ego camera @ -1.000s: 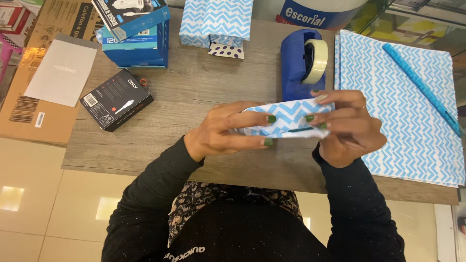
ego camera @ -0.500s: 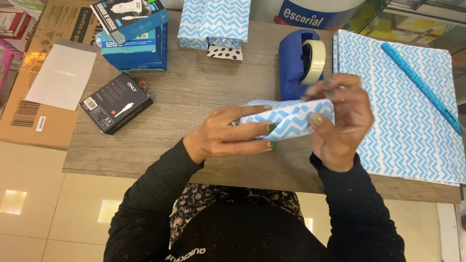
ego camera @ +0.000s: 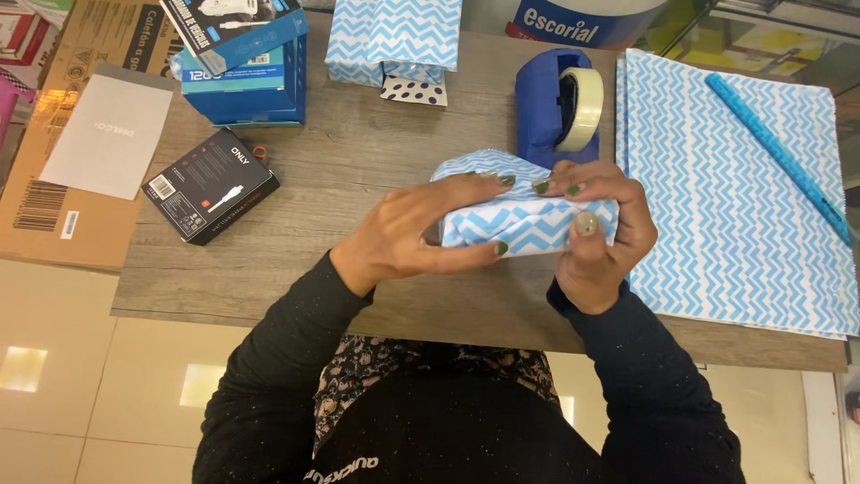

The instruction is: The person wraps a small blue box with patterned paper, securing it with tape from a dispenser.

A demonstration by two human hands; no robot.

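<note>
The left hand [ego camera: 408, 237] gripped a small parcel wrapped in blue-and-white zigzag paper [ego camera: 524, 211] at frame centre. The right hand [ego camera: 596, 229] clasped its other end. A blue tape dispenser [ego camera: 551, 103] stood just above.

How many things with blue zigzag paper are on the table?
3: the parcel held in both hands, a wrapped package at the far edge, and flat sheets on the right. More may lie outside the picture.

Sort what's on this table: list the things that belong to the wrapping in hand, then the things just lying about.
In use:
- small parcel in blue-and-white zigzag paper, gripped by the left hand and right hand
- blue tape dispenser with clear tape roll
- flat sheets of zigzag wrapping paper

Lying about:
- black product box
- stacked blue boxes
- white paper sheet
- blue ruler
</note>
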